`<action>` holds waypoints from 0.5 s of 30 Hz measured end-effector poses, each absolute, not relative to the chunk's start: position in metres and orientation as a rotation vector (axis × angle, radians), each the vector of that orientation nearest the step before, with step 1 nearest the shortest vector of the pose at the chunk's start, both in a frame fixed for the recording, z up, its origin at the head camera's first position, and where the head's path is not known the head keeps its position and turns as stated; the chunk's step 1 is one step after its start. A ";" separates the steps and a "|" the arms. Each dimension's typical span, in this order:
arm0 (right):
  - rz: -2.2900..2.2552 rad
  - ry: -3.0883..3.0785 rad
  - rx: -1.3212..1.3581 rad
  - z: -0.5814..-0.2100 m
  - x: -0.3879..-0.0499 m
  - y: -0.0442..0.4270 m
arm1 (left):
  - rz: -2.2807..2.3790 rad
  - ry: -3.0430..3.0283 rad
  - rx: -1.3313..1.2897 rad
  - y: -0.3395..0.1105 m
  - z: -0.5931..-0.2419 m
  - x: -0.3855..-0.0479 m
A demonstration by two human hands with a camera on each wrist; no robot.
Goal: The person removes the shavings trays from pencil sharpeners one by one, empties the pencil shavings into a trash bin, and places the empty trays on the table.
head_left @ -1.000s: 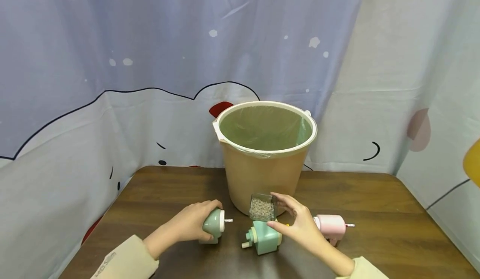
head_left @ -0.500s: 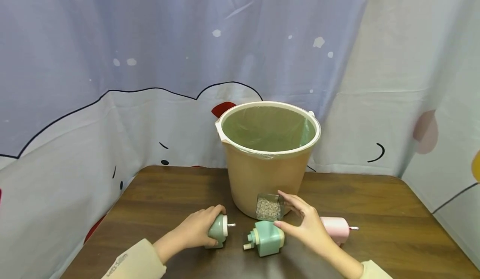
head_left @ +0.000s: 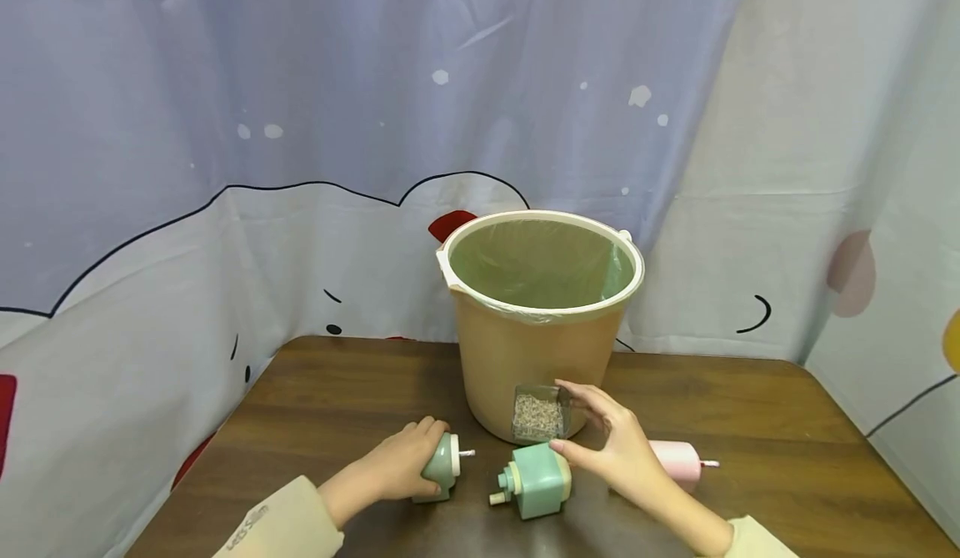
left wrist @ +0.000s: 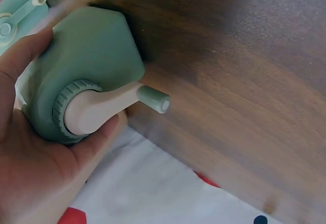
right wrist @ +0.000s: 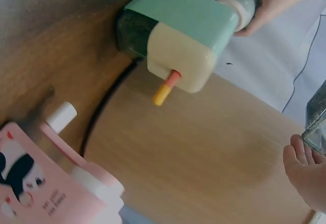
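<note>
My left hand (head_left: 405,462) grips a dark green crank pencil sharpener (head_left: 441,468) low at the table. A thin pencil end (head_left: 468,453) sticks out of its front; its crank shows in the left wrist view. My right hand (head_left: 617,451) pinches a clear shavings drawer (head_left: 537,416) between thumb and fingers, tilted with its open side toward me. Brown shavings lie inside it. Just below the drawer stands a mint green pencil sharpener (head_left: 542,481), with a red and yellow pencil (right wrist: 165,89) in it. A pink sharpener (head_left: 677,461) with a panda print is partly behind my right forearm.
A tall beige bucket (head_left: 510,358) lined with a clear bag stands directly behind the drawer. The brown wooden table (head_left: 330,391) ends at a patterned curtain (head_left: 337,108) at the back and sides.
The view has shifted a little. My right hand with the drawer has moved slightly right and now covers more of the pink sharpener. My left hand keeps its hold on the dark green sharpener.
</note>
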State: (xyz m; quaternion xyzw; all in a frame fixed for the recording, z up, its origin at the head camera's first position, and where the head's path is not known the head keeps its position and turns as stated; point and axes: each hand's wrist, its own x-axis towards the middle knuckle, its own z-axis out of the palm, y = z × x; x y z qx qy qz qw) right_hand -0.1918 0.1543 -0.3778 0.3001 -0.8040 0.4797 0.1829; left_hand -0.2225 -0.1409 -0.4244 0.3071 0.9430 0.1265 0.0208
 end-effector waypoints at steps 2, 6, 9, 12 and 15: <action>1.318 -2.261 0.855 -0.375 -0.191 0.155 | 0.384 2.925 0.957 -0.141 -0.425 -0.223; 1.276 -2.278 0.865 -0.363 -0.189 0.158 | 0.382 2.923 0.964 -0.142 -0.427 -0.224; 1.239 -2.338 0.853 -0.350 -0.186 0.160 | 0.380 2.921 0.968 -0.141 -0.427 -0.224; 1.226 -2.377 0.875 -0.335 -0.184 0.164 | 0.378 2.923 0.964 -0.141 -0.427 -0.223; 1.248 -2.377 0.930 -0.323 -0.185 0.168 | 0.372 2.930 0.958 -0.140 -0.426 -0.223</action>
